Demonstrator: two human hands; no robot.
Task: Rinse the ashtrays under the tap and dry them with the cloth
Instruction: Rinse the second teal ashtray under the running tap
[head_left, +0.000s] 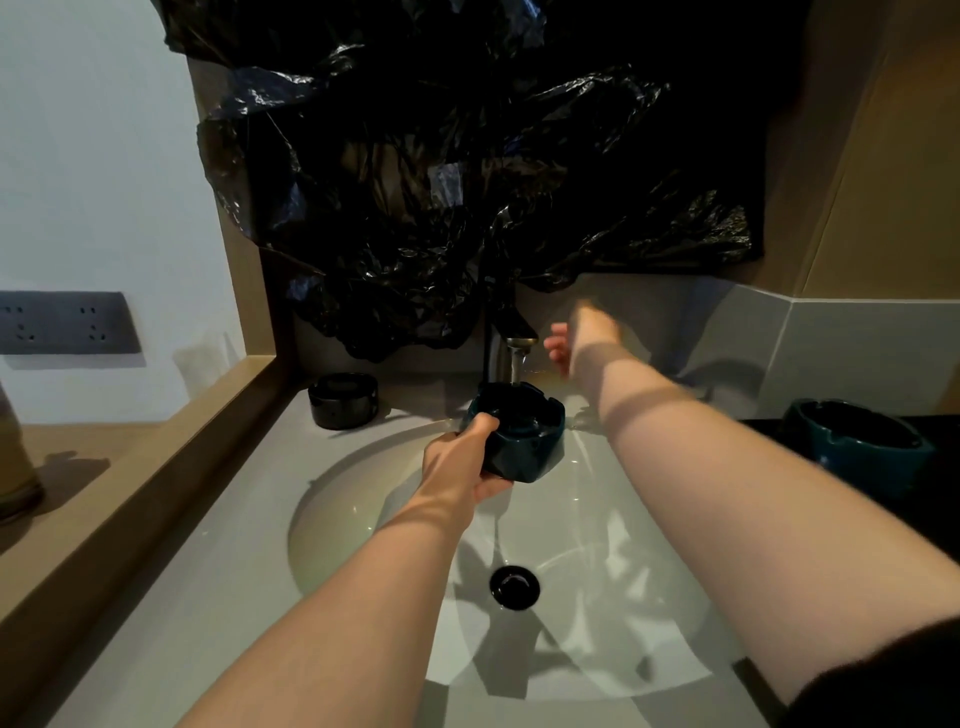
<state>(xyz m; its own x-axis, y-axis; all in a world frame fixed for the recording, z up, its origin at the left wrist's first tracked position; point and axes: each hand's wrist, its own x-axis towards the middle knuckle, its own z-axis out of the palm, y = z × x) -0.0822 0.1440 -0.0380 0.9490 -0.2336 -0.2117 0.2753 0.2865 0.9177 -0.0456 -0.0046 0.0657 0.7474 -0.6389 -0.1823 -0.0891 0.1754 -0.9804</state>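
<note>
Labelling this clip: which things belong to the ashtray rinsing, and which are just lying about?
Job: held ashtray in left hand, running tap, sink, second teal ashtray, black ashtray.
Lying about: black plastic bag, wall socket.
No cloth in view.

No legible text, label, brand or number on any surface.

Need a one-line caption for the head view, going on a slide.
Left hand holds a teal ashtray under the running tap over the sink; right hand hovers beside the tap.
</note>
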